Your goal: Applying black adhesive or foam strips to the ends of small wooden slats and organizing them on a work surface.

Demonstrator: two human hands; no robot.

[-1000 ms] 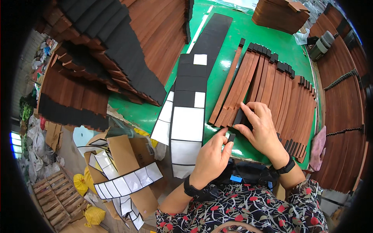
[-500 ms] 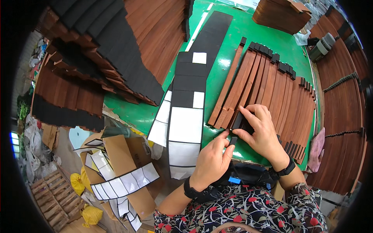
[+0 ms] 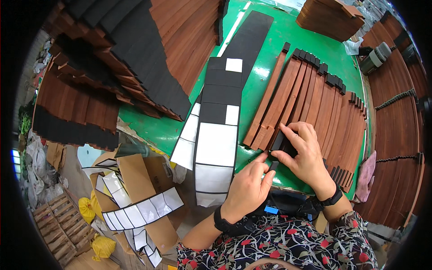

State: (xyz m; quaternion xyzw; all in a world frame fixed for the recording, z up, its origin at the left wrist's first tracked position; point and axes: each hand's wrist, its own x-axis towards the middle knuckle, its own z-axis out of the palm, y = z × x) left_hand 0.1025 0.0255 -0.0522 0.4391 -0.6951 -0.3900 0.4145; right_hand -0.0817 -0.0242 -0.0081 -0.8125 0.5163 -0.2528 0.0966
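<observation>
Reddish-brown wooden slats (image 3: 310, 99) lie side by side on a green tabletop (image 3: 249, 78), most with black pieces over their far ends. At the near end of one slat, a black strip (image 3: 279, 141) wraps the wood. My right hand (image 3: 303, 150) grips that strip between thumb and fingers. Close beside it, my left hand (image 3: 249, 186) pinches a small black piece (image 3: 272, 167) between thumb and forefinger, its fingertip touching the slat's near end. Left of the slats lie black-framed sheets of white patches (image 3: 216, 144), partly peeled down to black.
Tall stacks of black-ended wooden boards (image 3: 180, 45) stand at the left. A cardboard box (image 3: 144, 180) with white-patched strips is below them. Another wood stack (image 3: 328, 18) sits at the far edge, and a dark bottle (image 3: 377, 58) and pink cloth (image 3: 365, 177) are at the right.
Both hands stay almost in place at the slat's near end, with slight finger movement on the black strip. The whole view has shifted a little.
</observation>
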